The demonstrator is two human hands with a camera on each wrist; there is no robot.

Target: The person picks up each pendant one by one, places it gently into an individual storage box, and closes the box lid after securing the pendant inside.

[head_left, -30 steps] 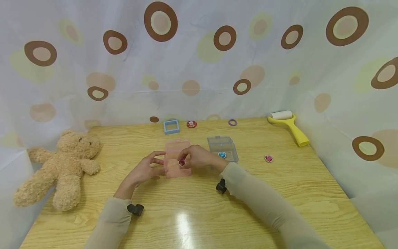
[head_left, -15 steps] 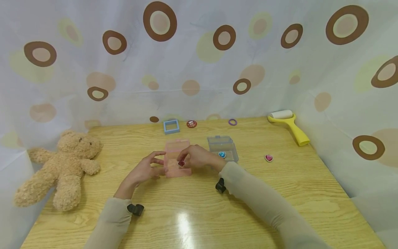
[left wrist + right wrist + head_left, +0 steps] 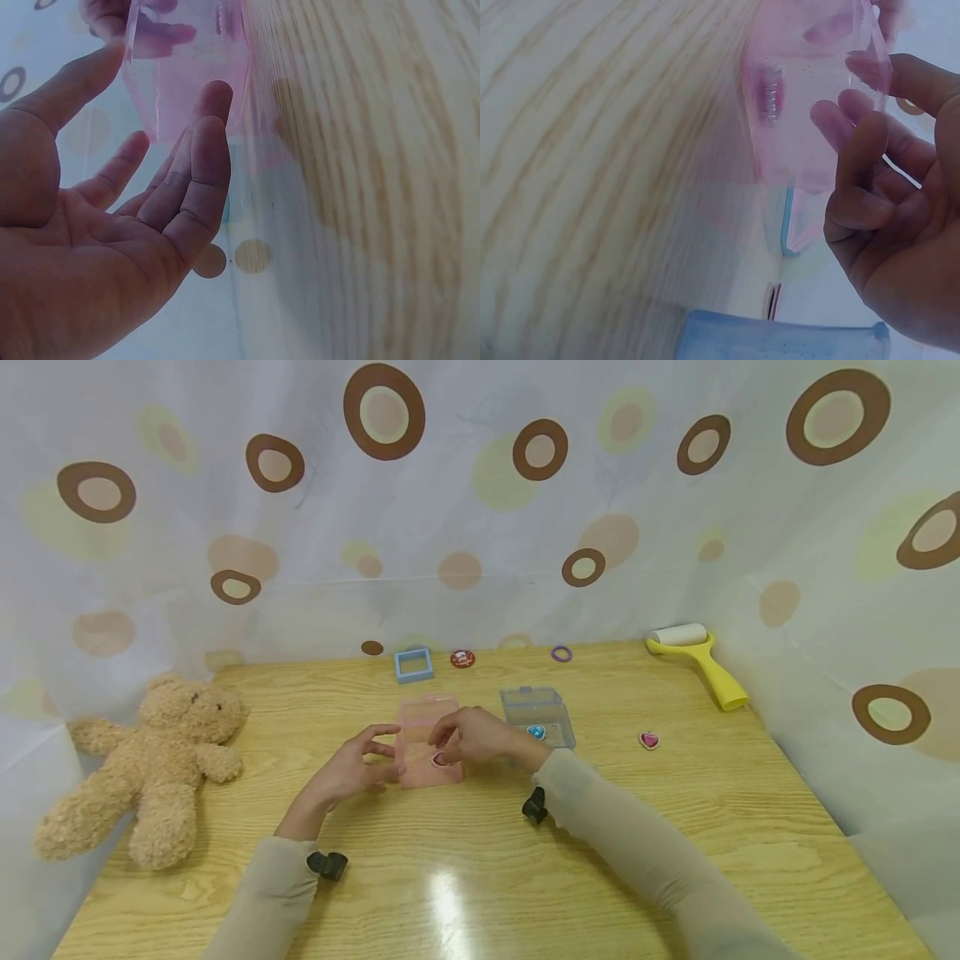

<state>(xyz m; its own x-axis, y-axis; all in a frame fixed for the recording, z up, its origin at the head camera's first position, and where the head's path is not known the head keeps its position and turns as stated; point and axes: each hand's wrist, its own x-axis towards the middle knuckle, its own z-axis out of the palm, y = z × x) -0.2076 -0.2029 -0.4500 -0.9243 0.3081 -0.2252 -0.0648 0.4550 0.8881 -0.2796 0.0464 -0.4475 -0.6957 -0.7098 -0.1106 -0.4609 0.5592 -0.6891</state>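
A clear pink plastic box point(image 3: 415, 776) stands with its lid up in the middle of the table. Inside it lies a dark pink heart gem with a pale rim point(image 3: 440, 760), seen edge-on through the wall as a pink gem point(image 3: 770, 94) in the right wrist view. My right hand point(image 3: 480, 735) reaches over the box's right side, fingers bent loosely and apart from the gem. At the left side, my left hand point(image 3: 360, 766) has its fingers spread around the wall, thumb near the back edge and other fingertips right at the plastic.
Right of the pink box is a clear blue-grey box point(image 3: 567, 737) with a blue heart gem point(image 3: 536, 732). Another pink heart point(image 3: 648, 741) lies farther right. Behind are a blue frame point(image 3: 414, 678), red badge point(image 3: 462, 658), purple ring point(image 3: 562, 654) and lint roller point(image 3: 712, 672). A teddy bear point(image 3: 161, 760) lies left.
My right fingers have let go of the dark pink heart gem and drawn slightly up from it. The gem now lies on the pink box's floor. My left hand has stayed put.
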